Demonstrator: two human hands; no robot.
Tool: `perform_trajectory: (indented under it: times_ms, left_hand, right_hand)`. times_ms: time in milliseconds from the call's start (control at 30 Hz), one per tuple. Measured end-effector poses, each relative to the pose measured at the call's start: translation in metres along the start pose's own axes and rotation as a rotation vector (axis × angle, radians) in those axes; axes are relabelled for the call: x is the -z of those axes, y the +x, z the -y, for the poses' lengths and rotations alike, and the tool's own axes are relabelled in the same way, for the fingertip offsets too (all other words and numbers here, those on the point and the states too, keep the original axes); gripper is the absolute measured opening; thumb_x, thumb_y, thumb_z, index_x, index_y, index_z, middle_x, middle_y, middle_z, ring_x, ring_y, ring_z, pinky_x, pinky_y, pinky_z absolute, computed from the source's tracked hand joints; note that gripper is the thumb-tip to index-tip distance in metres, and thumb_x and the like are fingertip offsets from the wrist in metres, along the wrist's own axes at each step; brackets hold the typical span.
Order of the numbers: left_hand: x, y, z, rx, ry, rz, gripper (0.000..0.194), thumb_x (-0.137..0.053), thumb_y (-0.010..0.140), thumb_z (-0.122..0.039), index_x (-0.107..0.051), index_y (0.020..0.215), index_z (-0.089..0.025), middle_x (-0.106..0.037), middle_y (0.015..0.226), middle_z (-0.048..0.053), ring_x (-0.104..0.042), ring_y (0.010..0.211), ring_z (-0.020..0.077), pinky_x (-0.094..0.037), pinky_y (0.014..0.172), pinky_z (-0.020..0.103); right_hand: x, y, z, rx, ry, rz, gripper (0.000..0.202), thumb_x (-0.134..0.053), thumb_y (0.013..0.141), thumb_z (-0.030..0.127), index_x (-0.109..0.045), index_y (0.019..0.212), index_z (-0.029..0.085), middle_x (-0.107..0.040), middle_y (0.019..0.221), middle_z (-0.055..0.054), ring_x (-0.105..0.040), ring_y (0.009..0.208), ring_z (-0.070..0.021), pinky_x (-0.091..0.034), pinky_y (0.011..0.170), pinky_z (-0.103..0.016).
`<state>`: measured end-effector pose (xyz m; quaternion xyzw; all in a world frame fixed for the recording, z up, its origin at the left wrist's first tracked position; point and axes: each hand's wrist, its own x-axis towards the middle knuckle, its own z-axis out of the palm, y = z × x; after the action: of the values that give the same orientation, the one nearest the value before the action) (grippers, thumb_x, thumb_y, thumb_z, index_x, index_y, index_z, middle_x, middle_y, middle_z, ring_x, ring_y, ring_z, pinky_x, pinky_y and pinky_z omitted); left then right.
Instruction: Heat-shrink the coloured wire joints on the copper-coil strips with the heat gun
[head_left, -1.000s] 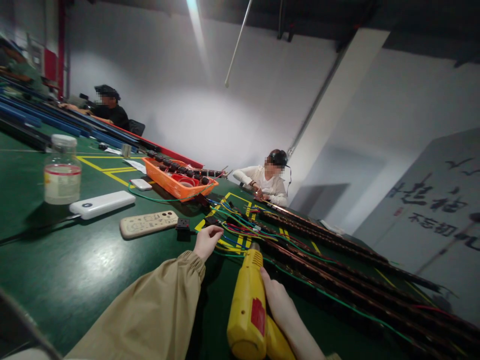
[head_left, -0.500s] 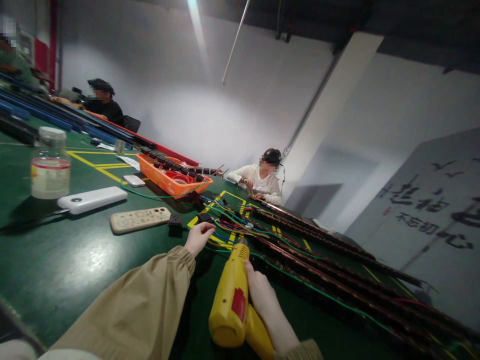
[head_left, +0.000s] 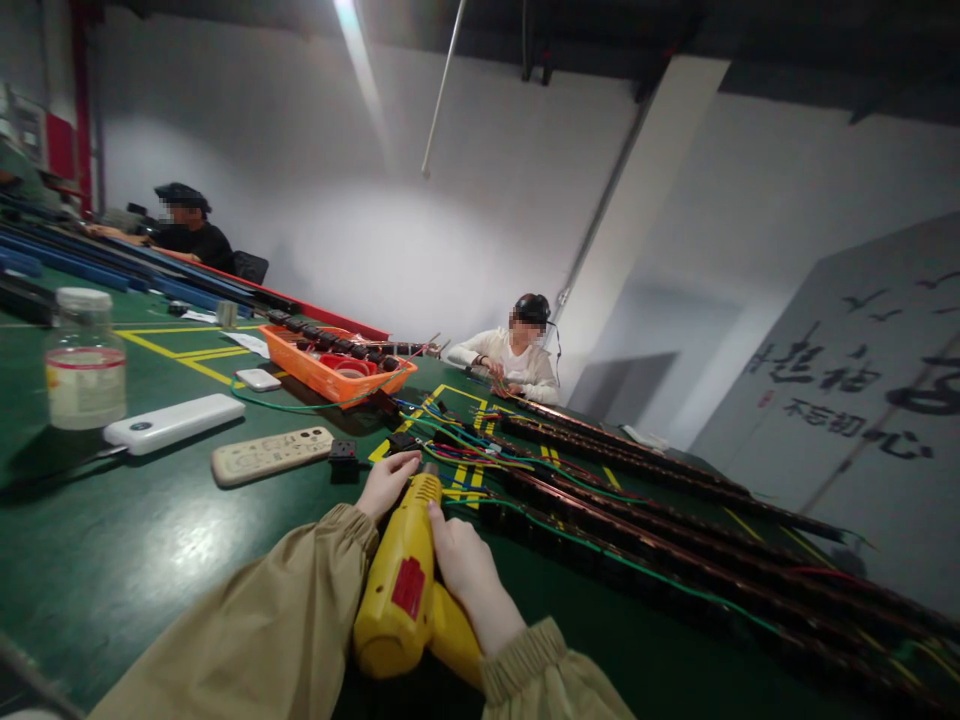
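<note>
My right hand (head_left: pixel 466 555) is wrapped around the handle of a yellow heat gun (head_left: pixel 397 590), which tilts up and away over the green table. Its metal nozzle is close beside the fingertips of my left hand (head_left: pixel 386 484). The left fingers are pinched together on a thin wire, mostly hidden by the hand. A black connector (head_left: pixel 343 458) lies just left of that hand, and another black connector (head_left: pixel 403 442) is just beyond it. Past the nozzle spreads a tangle of coloured wires (head_left: pixel 465 440), joined to long dark strips (head_left: pixel 622 540) on the right.
Left of my hands lie a beige remote control (head_left: pixel 271 456), a white power bank (head_left: pixel 176 423) and a glass jar (head_left: pixel 86 360). An orange basket (head_left: pixel 337 385) with black parts stands farther back. Across the table a person (head_left: pixel 517 355) works; another person (head_left: pixel 191 235) sits far left.
The heat gun and my right hand have moved left, bringing the nozzle up to my left hand. My left hand has shifted slightly left; the camera view has moved a little too.
</note>
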<state>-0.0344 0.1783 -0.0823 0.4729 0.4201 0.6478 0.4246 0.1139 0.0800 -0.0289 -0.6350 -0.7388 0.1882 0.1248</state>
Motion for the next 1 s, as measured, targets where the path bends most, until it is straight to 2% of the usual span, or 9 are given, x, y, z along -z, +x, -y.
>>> perform_trajectory:
  times_ms: [200, 500, 633, 767, 1000]
  left_hand:
    - [0.004, 0.006, 0.005, 0.024, -0.041, 0.015, 0.059, -0.070, 0.055, -0.058, -0.071, 0.092, -0.012, -0.066, 0.108, 0.012, -0.057, 0.110, 0.0276, -0.040, 0.102, 0.039]
    - [-0.002, 0.002, 0.002, 0.085, -0.115, 0.034, 0.050, -0.067, 0.065, -0.052, -0.070, 0.097, -0.014, -0.063, 0.115, 0.011, -0.056, 0.112, 0.0266, -0.045, 0.096, 0.037]
    - [-0.002, 0.000, -0.003, 0.096, -0.116, 0.037, 0.049, -0.069, 0.065, -0.049, -0.070, 0.098, -0.014, -0.062, 0.117, 0.012, -0.055, 0.113, 0.0268, -0.043, 0.099, 0.038]
    - [-0.003, -0.001, -0.007, 0.108, -0.117, 0.023, 0.048, -0.069, 0.065, -0.048, -0.070, 0.098, -0.013, -0.063, 0.114, 0.013, -0.057, 0.111, 0.0261, -0.043, 0.098, 0.038]
    - [-0.002, -0.001, -0.005, 0.110, -0.093, 0.042, 0.061, -0.067, 0.061, -0.058, -0.069, 0.103, -0.013, -0.062, 0.118, 0.013, -0.057, 0.109, 0.0262, -0.043, 0.095, 0.037]
  right_hand:
    - [-0.001, 0.001, 0.010, 0.037, -0.008, 0.022, 0.090, 0.002, 0.086, 0.068, -0.068, 0.091, 0.011, -0.066, 0.097, -0.019, -0.061, 0.095, -0.0315, -0.043, 0.081, -0.040]
    - [-0.001, 0.001, 0.002, 0.014, -0.004, 0.027, 0.086, -0.001, 0.088, 0.065, -0.067, 0.088, 0.012, -0.066, 0.093, -0.018, -0.062, 0.093, -0.0301, -0.043, 0.079, -0.038]
    - [0.005, 0.000, -0.012, -0.015, 0.014, 0.021, 0.082, -0.002, 0.089, 0.064, -0.067, 0.087, 0.013, -0.066, 0.094, -0.017, -0.062, 0.091, -0.0296, -0.042, 0.078, -0.038]
    - [0.014, -0.008, -0.035, -0.079, 0.089, -0.009, 0.082, -0.006, 0.086, 0.070, -0.066, 0.084, 0.013, -0.066, 0.090, -0.015, -0.062, 0.084, -0.0258, -0.041, 0.073, -0.033]
    - [0.029, -0.024, -0.062, -0.160, 0.077, -0.029, 0.082, -0.007, 0.086, 0.070, -0.067, 0.082, 0.014, -0.066, 0.087, -0.014, -0.061, 0.080, -0.0240, -0.039, 0.068, -0.030]
